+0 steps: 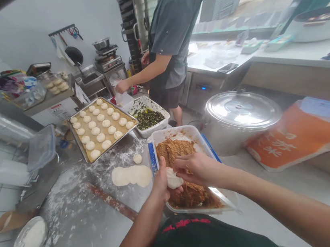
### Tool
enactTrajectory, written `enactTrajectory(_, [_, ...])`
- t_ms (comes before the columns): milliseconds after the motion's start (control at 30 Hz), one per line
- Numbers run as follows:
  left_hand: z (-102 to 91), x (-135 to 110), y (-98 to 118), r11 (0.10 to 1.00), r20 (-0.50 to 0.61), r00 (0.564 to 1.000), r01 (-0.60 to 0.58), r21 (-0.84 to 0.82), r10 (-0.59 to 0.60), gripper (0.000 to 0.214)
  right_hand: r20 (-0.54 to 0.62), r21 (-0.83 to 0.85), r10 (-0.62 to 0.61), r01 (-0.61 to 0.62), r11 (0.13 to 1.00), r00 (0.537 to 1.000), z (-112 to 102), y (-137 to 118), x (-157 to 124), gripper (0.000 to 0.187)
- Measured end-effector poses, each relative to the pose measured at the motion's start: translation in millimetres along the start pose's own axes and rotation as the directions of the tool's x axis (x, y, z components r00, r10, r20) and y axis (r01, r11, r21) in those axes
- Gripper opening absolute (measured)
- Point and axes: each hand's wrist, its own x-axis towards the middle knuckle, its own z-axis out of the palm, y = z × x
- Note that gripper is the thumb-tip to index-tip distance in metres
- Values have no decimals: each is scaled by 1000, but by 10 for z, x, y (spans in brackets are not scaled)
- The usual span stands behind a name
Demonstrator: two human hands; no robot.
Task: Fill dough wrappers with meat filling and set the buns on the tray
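My left hand [161,180] is cupped shut around a piece of white dough [173,179]. My right hand [197,168] pinches the top of that same dough with closed fingers. Both hands hover over a plastic tub [153,149] filled with brown crumbly filling [174,150]. Flattened dough rounds [131,175] and a small dough ball [137,158] lie on the floured steel counter [74,216] just left of the tub.
A metal tray of several shaped buns [100,126] sits behind, beside a white tub of chopped greens [148,118]. A lidded steel pot [240,119] and orange bag [300,132] are right. A flour bowl [28,242] is front left. Another person [168,38] stands at the back.
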Motion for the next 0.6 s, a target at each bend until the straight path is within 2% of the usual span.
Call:
enactTrajectory(133, [-65,30,34,994,101,989,100,44,-104,77,35,8,-57,57,998,998,-35,-2,4,16])
enactTrajectory(233, [-81,18,61,995,170,980,100,20,-102,75,35,-42,-71,73,996,997,-31,24,11,19])
enactTrajectory(433, [-87,15,8,988,107,983,143,61,-149,73,19,-55,-56,57,997,998,-15,40,15,17])
enactTrajectory(500, [-97,24,8,988,105,982,155,30,-157,74,28,-35,-65,66,997,997,-15,35,19,16])
enactTrajectory(600, [-96,30,18,992,105,989,114,-46,-108,72,45,-40,-93,95,995,995,-18,38,27,16])
